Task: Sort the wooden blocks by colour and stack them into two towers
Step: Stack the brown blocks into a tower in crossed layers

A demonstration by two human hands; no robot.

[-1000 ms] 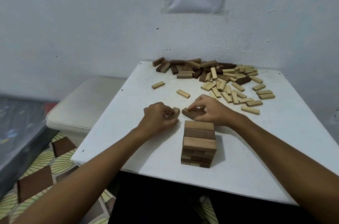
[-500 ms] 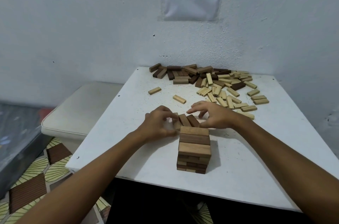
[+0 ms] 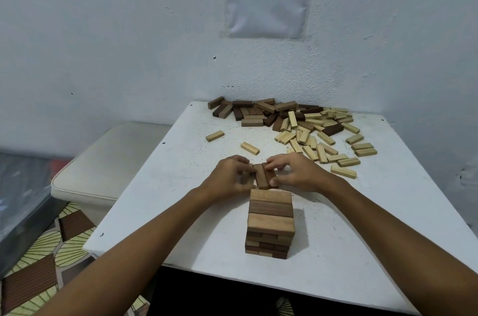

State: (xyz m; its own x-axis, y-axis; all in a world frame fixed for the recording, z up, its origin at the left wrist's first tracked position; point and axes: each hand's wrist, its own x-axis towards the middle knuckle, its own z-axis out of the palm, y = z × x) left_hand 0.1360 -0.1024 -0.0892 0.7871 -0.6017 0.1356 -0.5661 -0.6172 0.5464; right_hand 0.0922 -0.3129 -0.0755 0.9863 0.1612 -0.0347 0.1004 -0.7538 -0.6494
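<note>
Table: a square white tabletop [image 3: 160, 202] stood against the wall.
Pile: loose dark and pale wooden blocks [image 3: 297, 121] lay scattered at the far edge.
Tower: a brown block stack [image 3: 270, 222] stood near the front.
Left hand [image 3: 229, 176]: curled, pinching a row of three brown blocks [image 3: 261, 176] just behind the tower.
Right hand [image 3: 294, 172]: fingers bent, pinching that row's other side.

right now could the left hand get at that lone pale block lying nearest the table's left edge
Probably yes, once freed: the left hand is gripping brown blocks, but only bare table lies between it and the pale block.
</note>
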